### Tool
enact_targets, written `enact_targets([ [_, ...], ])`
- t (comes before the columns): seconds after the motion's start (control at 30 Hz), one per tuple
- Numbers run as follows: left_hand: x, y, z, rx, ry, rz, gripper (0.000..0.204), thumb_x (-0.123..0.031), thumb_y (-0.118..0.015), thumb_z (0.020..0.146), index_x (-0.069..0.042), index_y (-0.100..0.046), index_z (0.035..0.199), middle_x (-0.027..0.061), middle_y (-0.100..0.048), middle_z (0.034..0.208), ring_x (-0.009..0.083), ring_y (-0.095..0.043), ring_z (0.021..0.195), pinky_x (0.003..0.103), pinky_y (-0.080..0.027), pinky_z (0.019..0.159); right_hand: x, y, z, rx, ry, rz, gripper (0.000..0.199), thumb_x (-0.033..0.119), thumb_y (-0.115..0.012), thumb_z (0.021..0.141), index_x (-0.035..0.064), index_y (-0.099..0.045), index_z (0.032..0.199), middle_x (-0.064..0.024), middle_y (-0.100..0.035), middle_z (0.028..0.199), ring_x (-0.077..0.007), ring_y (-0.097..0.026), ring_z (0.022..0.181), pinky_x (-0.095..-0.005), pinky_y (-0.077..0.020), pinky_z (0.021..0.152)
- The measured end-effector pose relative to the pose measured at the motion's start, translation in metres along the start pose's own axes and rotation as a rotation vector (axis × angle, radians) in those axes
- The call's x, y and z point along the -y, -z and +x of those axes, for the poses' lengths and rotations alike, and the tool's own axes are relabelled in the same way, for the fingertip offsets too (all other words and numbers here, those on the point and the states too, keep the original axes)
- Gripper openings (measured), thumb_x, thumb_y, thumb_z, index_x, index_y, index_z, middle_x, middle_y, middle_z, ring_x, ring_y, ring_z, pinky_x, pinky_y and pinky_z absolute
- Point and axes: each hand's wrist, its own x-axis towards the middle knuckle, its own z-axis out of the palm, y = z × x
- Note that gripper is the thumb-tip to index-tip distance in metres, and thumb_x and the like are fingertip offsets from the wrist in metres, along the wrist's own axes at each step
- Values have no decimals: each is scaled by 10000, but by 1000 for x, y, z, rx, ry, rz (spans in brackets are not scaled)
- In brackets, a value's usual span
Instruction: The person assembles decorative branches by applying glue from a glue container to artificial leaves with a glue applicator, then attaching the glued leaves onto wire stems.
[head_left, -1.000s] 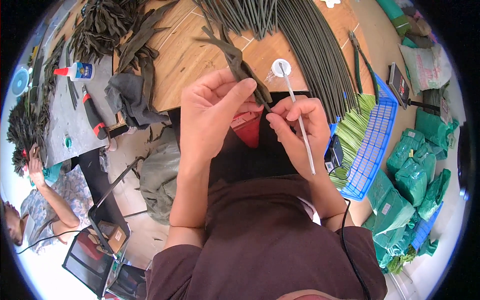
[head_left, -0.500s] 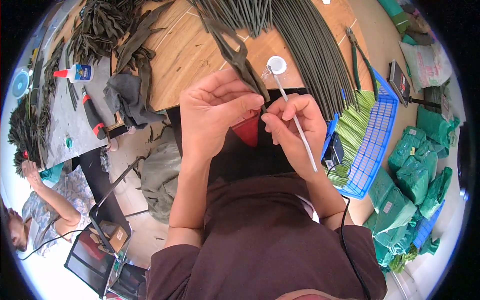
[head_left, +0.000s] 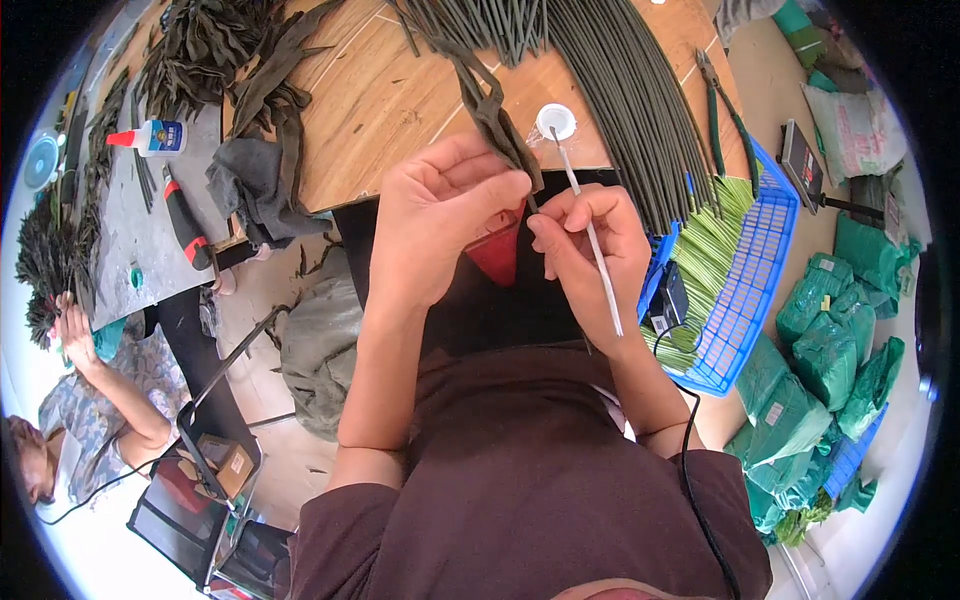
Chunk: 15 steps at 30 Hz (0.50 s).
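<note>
My left hand [head_left: 435, 220] is closed, pinching a dark brown-green artificial leaf [head_left: 490, 115] that extends up over the table's edge. Close beside it, my right hand [head_left: 597, 240] has its thumb and forefinger together at the lower end of that leaf. A thin white-coated stick [head_left: 601, 262] lies across the right fingers, its lower end pointing down past the wrist. The stick's upper tip overlaps a small white round cap [head_left: 556, 121] on the table; I cannot tell whether it touches. What the left fingertips cover is hidden.
Dark stems [head_left: 640, 120] lie bundled at the far right of the wooden table [head_left: 350, 110], beside pliers [head_left: 722, 115]. A blue basket [head_left: 745, 270] holds green stems. Leftward are dark leaves [head_left: 215, 50], a glue bottle [head_left: 150, 138], a red-black cutter [head_left: 186, 220] and another person [head_left: 110, 390].
My left hand and the leaf have shifted slightly right, bringing the leaf's lower end to the right fingertips. The stick has tilted a little. The other person's hand has risen slightly.
</note>
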Motion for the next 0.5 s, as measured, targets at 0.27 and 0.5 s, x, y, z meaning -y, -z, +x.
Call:
enact_targets([
  [0.27, 7, 2, 7, -144, -102, -65, 170, 6, -582, 787, 73, -585, 942, 165, -641, 846, 191, -637, 732, 279, -526, 643, 3, 3, 7, -48, 74, -67, 134, -7, -547, 833, 14, -492, 954, -78, -593, 859, -90, -566, 736, -198, -460, 643],
  [0.5, 10, 14, 13, -213, -111, -9, 141, 9, -615, 759, 65, -589, 885, 118, -643, 791, 128, -609, 651, 226, -497, 572, 16, 36, 19, -67, 229, -249, 235, 152, -434, 922, -29, -576, 972, -81, -575, 858, -109, -536, 741, -218, -439, 668],
])
